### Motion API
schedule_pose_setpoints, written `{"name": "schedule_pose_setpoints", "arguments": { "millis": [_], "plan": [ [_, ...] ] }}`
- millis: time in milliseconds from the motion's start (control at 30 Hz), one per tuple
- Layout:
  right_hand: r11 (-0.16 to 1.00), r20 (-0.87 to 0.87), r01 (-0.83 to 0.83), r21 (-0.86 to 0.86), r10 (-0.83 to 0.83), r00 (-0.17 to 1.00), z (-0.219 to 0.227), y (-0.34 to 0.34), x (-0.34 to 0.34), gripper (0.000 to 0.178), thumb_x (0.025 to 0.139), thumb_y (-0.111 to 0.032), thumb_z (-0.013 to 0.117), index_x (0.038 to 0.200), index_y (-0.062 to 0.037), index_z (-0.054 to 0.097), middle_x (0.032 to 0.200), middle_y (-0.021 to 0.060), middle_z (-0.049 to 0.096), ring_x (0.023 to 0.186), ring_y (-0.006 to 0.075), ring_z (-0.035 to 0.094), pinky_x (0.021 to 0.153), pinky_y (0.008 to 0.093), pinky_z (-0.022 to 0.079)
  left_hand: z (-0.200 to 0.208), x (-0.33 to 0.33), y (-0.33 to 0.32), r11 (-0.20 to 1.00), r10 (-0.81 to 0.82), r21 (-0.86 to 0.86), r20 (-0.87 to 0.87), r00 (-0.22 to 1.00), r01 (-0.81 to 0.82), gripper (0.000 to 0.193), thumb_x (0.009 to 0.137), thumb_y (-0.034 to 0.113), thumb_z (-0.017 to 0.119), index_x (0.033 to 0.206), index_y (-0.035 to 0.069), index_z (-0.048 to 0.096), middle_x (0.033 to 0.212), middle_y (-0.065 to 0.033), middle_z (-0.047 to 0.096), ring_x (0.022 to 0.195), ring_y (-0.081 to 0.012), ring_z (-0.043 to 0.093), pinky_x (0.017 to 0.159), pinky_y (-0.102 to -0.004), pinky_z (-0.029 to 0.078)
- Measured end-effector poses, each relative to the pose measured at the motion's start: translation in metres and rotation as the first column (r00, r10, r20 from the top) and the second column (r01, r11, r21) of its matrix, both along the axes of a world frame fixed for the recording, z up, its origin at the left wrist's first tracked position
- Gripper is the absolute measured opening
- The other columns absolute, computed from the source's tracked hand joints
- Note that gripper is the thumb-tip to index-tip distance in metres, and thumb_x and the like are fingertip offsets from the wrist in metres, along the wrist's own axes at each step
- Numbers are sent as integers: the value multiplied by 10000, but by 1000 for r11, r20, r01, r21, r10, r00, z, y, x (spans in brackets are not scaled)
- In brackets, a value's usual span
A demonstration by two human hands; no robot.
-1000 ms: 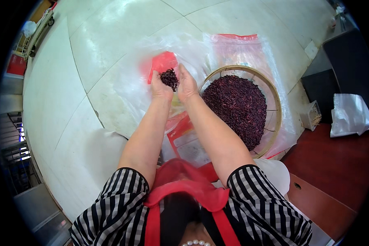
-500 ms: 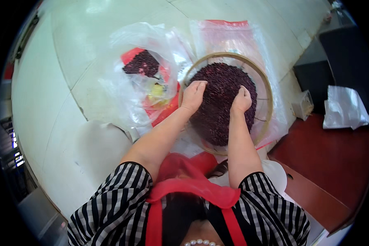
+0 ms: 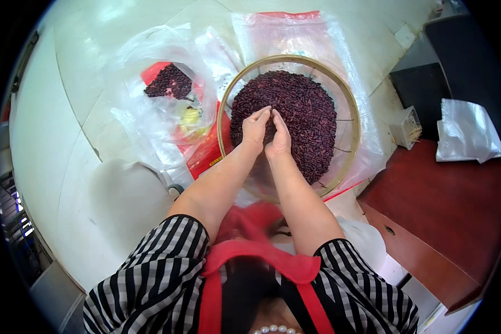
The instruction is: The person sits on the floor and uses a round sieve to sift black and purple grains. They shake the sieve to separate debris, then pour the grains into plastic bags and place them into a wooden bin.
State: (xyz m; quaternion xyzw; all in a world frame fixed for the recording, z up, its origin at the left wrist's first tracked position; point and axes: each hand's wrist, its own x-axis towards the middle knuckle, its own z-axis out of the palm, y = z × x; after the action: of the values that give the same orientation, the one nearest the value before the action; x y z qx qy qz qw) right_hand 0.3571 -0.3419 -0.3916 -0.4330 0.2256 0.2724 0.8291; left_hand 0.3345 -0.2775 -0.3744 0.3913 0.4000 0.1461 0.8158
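A round sieve with a pale wooden rim [image 3: 358, 133] lies in front of me, holding a wide heap of dark red beans [image 3: 309, 114]. Over the heap's near left part, my left hand [image 3: 255, 128] and my right hand [image 3: 279, 138] are cupped together, fingertips almost meeting. Dark beans show between the palms; how many the hands hold is hidden. Left of the sieve, a crumpled clear plastic bag [image 3: 129, 75] contains a smaller batch of the same beans [image 3: 170, 82] and something yellow [image 3: 190, 118].
Beneath the sieve spreads a clear plastic sack [image 3: 367, 125] with red edging. To the right stands a dark red wooden surface [image 3: 428, 206] bearing a silvery plastic bag [image 3: 466, 131]. Beside it are a small clear box [image 3: 406, 129] and a black object [image 3: 467, 72]. Pale tiles [image 3: 72, 139] cover the floor.
My hands have come together, the right one moving left across the beans to meet the left. The whole view has shifted slightly, so the sieve appears farther left and higher.
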Motion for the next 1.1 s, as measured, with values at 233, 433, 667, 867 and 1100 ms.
{"name": "schedule_pose_setpoints", "arguments": {
  "millis": [233, 433, 667, 867, 1100],
  "plan": [
    [958, -195, 119, 261, -69, 978, 18, 11, -13, 205, 887, -173, 472, 980, -41, 599, 984, 52, 602, 929, 180, 559, 853, 310, 438, 5, -16, 10, 927, 162, -359, 109, 981, -114, 149, 787, 97, 561, 851, -4, 650, 862, -81, 647, 784, -165, 599, 739, -281, 468],
    [972, -88, 42, 231, -22, 996, 58, 37, -13, 174, 868, -163, 464, 902, -61, 600, 920, 52, 612, 874, 187, 574, 820, 313, 467, 45, -21, 33, 919, 201, -381, 232, 952, -101, 144, 799, 109, 542, 830, 4, 636, 831, -84, 642, 767, -177, 602, 729, -294, 475],
    [950, -8, -75, 302, 82, 997, 90, 119, -30, 165, 834, -140, 509, 889, -31, 620, 861, 57, 624, 807, 186, 593, 753, 311, 477, 67, -42, 108, 890, 346, -410, 323, 881, -199, 134, 777, 92, 559, 825, -5, 639, 802, -87, 642, 727, -178, 600, 698, -295, 488],
    [909, -101, -198, 367, 250, 963, 55, 238, -47, 139, 842, -182, 540, 852, -65, 617, 848, 67, 631, 782, 202, 602, 729, 332, 498, 63, -75, 214, 895, 422, -297, 326, 846, -332, 114, 814, 128, 567, 853, 37, 623, 845, -69, 635, 788, -194, 598, 748, -313, 484],
    [899, 254, -430, 79, 399, 881, 77, 232, -30, 308, 866, -196, 526, 1108, -5, 534, 1056, 90, 584, 973, 197, 553, 890, 331, 389, 58, -81, 242, 906, 419, -164, 219, 881, -390, 654, 913, 458, 366, 1366, 11, 218, 1381, -105, 309, 1242, -233, 347, 1036, -398, 257]
  ]
}}
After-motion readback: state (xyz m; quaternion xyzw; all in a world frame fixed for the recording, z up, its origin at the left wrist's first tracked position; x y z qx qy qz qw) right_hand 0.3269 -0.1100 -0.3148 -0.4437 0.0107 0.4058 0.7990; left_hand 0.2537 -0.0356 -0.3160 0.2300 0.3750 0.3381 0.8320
